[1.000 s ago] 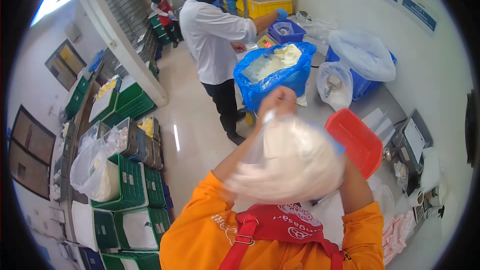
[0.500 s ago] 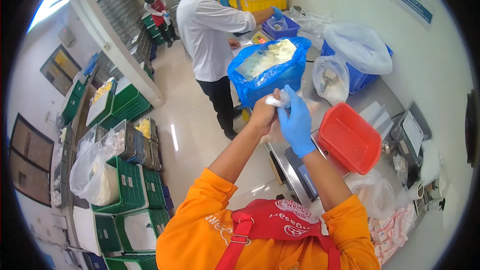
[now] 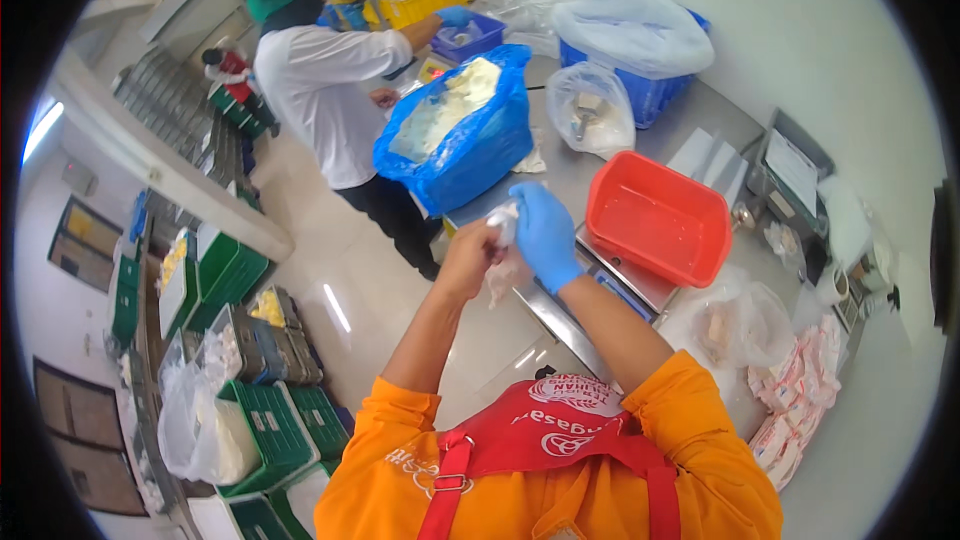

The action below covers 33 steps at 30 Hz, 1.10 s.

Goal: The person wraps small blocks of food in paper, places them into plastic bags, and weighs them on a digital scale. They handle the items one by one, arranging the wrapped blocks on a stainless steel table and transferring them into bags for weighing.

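Note:
My bare left hand [image 3: 478, 250] and my blue-gloved right hand [image 3: 540, 235] are raised side by side, both closed on the bunched top of a clear plastic bag [image 3: 504, 223], part of which hangs below my fingers; its lower body is mostly hidden. Just beyond them on the steel table sits a blue-lined container of cream-coloured powder [image 3: 450, 115]. To their right is a red plastic tray [image 3: 655, 215], with a scale [image 3: 620, 292] partly visible below it.
A co-worker [image 3: 320, 100] in a green hairnet stands ahead-left by a blue basket [image 3: 485, 40]; another person [image 3: 238, 80] is farther back. Green crates [image 3: 280, 430] line my left. Lined blue bins [image 3: 640, 85], a scoop in a bag [image 3: 585, 115] and red-printed sacks [image 3: 790, 390] are on the right.
The large blurred bag of white powder I held up has dropped largely out of sight; my hands moved left to its bunched top. My view has swung, shifting the table's contents upward and left.

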Each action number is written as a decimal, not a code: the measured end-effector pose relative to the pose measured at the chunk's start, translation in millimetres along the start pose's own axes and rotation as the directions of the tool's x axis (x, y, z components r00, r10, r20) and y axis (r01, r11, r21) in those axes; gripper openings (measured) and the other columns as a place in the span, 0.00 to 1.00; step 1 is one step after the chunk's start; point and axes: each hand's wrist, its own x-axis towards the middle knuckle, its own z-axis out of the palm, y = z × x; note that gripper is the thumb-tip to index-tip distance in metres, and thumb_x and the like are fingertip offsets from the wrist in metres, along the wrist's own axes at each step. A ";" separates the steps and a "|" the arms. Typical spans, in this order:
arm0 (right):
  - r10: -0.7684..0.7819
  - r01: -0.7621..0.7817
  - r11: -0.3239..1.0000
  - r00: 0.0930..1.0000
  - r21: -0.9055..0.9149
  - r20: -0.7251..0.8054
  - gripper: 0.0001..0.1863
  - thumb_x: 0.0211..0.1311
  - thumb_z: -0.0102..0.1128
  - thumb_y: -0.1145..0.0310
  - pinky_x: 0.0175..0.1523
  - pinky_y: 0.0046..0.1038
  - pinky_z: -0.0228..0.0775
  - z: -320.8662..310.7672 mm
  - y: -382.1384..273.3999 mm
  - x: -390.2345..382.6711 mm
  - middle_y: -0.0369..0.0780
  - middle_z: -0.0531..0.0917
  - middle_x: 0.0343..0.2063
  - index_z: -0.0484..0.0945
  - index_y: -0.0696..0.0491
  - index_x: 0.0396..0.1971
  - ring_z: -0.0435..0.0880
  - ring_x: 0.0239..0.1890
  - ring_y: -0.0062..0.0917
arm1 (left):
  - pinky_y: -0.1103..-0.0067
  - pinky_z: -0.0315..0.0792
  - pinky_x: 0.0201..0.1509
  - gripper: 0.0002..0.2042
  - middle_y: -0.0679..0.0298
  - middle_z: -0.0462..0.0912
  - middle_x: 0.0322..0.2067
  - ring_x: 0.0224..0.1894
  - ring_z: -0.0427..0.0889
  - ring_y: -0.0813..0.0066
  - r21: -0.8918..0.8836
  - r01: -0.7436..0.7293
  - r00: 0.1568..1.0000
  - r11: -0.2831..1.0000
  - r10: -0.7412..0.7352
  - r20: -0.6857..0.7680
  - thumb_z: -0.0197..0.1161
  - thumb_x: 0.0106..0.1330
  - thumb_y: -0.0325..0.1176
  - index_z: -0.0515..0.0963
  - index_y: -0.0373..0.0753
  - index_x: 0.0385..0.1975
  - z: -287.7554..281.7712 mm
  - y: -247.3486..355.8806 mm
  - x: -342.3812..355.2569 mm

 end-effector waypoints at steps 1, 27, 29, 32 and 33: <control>0.028 -0.028 1.000 0.999 0.014 -0.022 0.14 0.58 0.58 0.69 0.43 0.43 0.74 -4.8 14.2 11.0 0.48 0.82 0.35 0.78 0.52 0.45 0.82 0.37 0.46 | 0.82 0.65 0.31 0.07 0.68 0.76 0.27 0.27 0.71 0.82 -0.018 0.023 0.999 1.000 -0.022 0.042 0.54 0.65 0.28 0.79 0.35 0.38 -0.3 -3.1 -3.4; -0.074 -0.088 0.969 0.786 -0.229 -0.613 0.09 0.51 0.65 0.81 0.38 0.28 0.70 -446.6 -72.9 -122.7 0.38 0.80 0.27 0.85 0.54 0.33 0.78 0.32 0.28 | 0.80 0.75 0.33 0.12 0.64 0.81 0.34 0.31 0.82 0.75 0.194 -0.157 0.589 0.968 -0.066 0.806 0.57 0.69 0.35 0.77 0.33 0.44 381.5 21.6 16.0; 0.009 -0.295 0.919 0.678 -0.260 -0.735 0.07 0.56 0.65 0.78 0.40 0.26 0.72 -487.4 -81.9 -171.6 0.37 0.80 0.28 0.84 0.57 0.35 0.80 0.31 0.23 | 0.82 0.69 0.27 0.10 0.68 0.79 0.31 0.23 0.75 0.81 0.019 -0.151 0.705 0.988 0.094 0.703 0.59 0.67 0.37 0.79 0.39 0.40 450.1 19.5 36.7; 0.227 -0.580 0.799 0.535 -0.159 -0.814 0.07 0.58 0.64 0.78 0.38 0.24 0.69 -522.8 -74.5 -260.3 0.37 0.79 0.28 0.83 0.58 0.37 0.76 0.30 0.19 | 0.83 0.64 0.26 0.09 0.70 0.78 0.30 0.22 0.73 0.82 0.284 -0.264 0.666 0.922 -0.039 0.745 0.60 0.65 0.39 0.79 0.40 0.36 504.0 -1.1 96.0; 0.298 -0.688 0.711 0.482 -0.146 -0.824 0.07 0.59 0.64 0.77 0.37 0.24 0.68 -530.6 -67.1 -300.6 0.37 0.78 0.28 0.83 0.58 0.37 0.75 0.30 0.19 | 0.83 0.64 0.26 0.10 0.70 0.77 0.29 0.22 0.72 0.81 0.384 -0.311 0.654 0.870 -0.097 0.750 0.61 0.64 0.39 0.79 0.40 0.35 522.3 -13.3 108.3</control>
